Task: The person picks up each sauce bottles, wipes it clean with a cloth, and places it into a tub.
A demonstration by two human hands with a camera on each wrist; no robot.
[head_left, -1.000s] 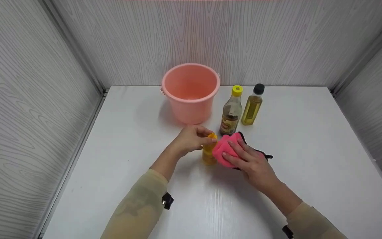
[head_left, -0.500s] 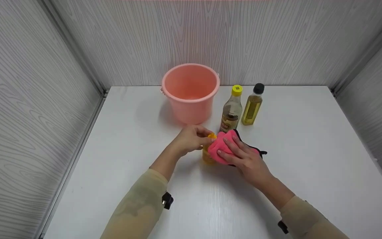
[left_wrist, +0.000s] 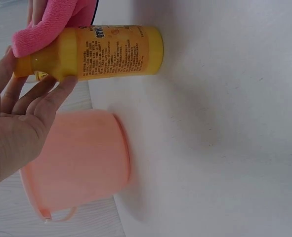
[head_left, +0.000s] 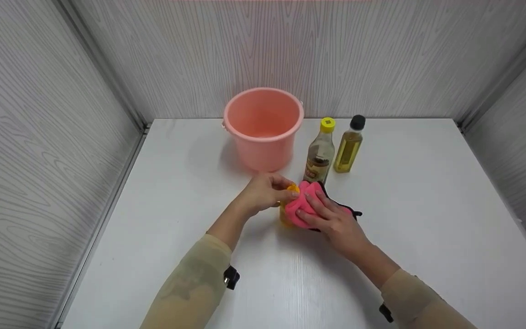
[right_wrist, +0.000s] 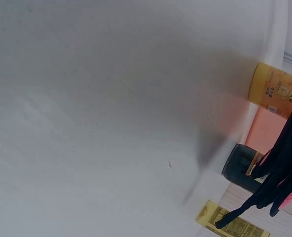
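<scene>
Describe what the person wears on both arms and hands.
Both hands are bare: left hand, right hand. Each forearm wears a snug, thin, pale yellowish-beige sleeve ending short of the wrist. A small black strap-like fitting sits on the underside of each sleeve.

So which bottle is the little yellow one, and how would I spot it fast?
Start at the big pink bucket at the back of the white table. Come toward the person: the small yellow bottle stands upright between both hands, the left hand gripping its top and a pink cloth pressed against it. Unlike the two taller bottles behind, it is short and solid yellow.
</scene>
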